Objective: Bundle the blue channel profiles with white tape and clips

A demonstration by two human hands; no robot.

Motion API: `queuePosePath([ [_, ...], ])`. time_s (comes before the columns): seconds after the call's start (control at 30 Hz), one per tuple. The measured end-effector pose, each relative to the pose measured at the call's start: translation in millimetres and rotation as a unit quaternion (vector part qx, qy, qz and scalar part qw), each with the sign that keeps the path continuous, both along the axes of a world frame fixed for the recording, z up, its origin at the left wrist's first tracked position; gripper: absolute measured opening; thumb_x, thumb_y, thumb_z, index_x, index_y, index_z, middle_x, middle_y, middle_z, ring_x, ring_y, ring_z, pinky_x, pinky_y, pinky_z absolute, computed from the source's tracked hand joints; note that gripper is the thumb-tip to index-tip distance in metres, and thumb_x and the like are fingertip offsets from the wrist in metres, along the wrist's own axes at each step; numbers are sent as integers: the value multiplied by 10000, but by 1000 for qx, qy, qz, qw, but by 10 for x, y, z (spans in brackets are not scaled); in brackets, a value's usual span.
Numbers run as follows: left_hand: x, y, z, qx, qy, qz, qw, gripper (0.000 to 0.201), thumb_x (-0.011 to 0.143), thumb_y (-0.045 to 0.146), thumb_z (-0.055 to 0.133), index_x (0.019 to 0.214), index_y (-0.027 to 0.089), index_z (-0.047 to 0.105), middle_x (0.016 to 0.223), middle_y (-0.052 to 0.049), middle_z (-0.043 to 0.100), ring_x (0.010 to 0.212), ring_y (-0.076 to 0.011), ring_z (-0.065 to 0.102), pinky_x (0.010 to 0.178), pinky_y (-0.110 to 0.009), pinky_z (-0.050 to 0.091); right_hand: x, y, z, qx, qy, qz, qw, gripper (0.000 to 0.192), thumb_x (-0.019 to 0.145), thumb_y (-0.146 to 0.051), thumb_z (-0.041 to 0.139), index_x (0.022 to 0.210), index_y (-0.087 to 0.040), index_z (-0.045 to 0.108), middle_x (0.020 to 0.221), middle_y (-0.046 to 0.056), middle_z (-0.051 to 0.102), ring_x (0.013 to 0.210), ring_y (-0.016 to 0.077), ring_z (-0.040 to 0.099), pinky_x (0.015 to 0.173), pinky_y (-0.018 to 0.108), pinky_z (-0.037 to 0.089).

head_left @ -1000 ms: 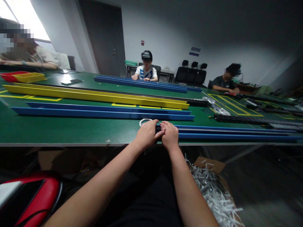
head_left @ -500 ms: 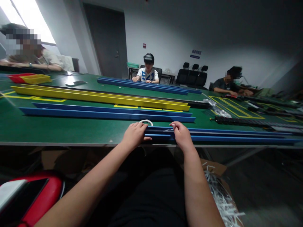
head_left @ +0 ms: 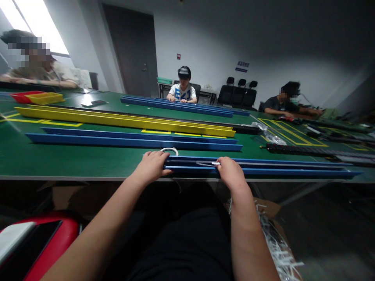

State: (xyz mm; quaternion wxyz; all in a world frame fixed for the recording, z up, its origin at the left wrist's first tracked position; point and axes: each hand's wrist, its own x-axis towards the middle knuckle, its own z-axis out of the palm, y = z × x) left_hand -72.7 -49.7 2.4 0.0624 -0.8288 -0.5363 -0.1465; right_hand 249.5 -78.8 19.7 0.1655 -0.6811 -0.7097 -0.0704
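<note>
A long blue channel (head_left: 281, 171) lies along the front edge of the table, its left end in my left hand (head_left: 151, 167). The fingers of that hand are closed over the end, thumb on the near side. A loop of white cable (head_left: 170, 150) stands up just behind it. My right hand (head_left: 232, 171) is closed in a pinch over the channel. At its fingertips is the end of a thin white strip (head_left: 216, 163), which curves back inside the channel. The right fingertips are partly hidden by the hand.
Beyond lie a pair of blue rails (head_left: 131, 141), a yellow channel (head_left: 125, 119) and more blue rails (head_left: 175, 106) on the green table (head_left: 88, 162). Clear plastic wrap (head_left: 274, 137) and black strips are to the right. A box of white scraps (head_left: 281, 249) stands below; co-workers sit around.
The blue channel has slid to the left with my left hand on its end. My right hand has shifted slightly right, and more of the white strip shows.
</note>
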Motion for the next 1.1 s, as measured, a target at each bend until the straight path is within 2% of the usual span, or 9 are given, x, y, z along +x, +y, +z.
queuePosePath([
  [0.13,397,-36,-33,18,-13,-25,999,636,725,521,700,1262,242,503,1241,-139,595,1186,-329,505,1009,-474,320,-9,16,6,9,-1,10,1000,355,954,-431,435,772,-214,650,803,78,668,668,175,582,585,290,287],
  [0.27,840,-42,-28,33,-27,-60,997,606,746,564,668,1219,216,516,1146,-138,625,1106,-317,547,974,-455,336,-31,-5,26,-30,12,23,999,455,855,-626,510,658,-228,610,653,44,628,558,157,505,538,282,239],
  [0.4,1136,-38,-5,35,-26,-62,997,586,731,623,648,1132,207,552,1062,-130,638,1044,-313,569,918,-431,365,-22,6,38,-39,34,65,997,463,890,-573,488,599,-226,585,577,18,573,525,142,450,538,287,237],
  [0.5,1180,-27,1,39,-28,-57,997,557,746,643,615,1090,207,574,1012,-123,644,1005,-304,583,884,-414,378,-10,36,62,16,69,85,994,463,947,-479,412,599,-216,567,653,24,572,603,142,486,585,279,293],
  [0.67,1037,0,-8,47,-25,-63,997,630,711,668,635,1143,213,575,1031,-123,651,999,-304,591,878,-407,391,-25,18,130,118,179,92,972,410,950,-392,399,634,-195,571,734,43,584,712,149,534,673,271,373],
  [0.77,830,20,-4,32,-27,-53,998,652,694,655,661,1178,227,576,1071,-127,656,1019,-308,596,884,-406,399,-69,-1,132,134,310,84,938,366,924,-403,432,683,-188,605,770,49,636,754,163,578,700,276,427],
  [1.0,11,64,-7,12,-23,-18,1000,692,664,642,683,1236,270,567,1212,-105,634,1140,-315,560,978,-412,386,-193,27,77,123,662,136,726,278,801,-398,608,702,-204,436,981,64,670,870,190,663,736,323,539],
  [1.07,-139,58,-10,8,-12,-10,1000,713,665,651,673,1257,271,553,1253,-103,618,1170,-317,541,990,-410,382,-214,8,82,100,677,159,712,321,817,-406,599,696,-215,372,893,30,657,757,154,654,727,323,534],
  [1.1,-179,51,-8,8,-10,-8,1000,722,669,655,666,1267,268,548,1267,-104,611,1182,-318,533,995,-408,379,-220,-6,85,85,665,164,723,334,832,-419,584,694,-219,355,808,2,633,658,129,621,694,309,524],
])
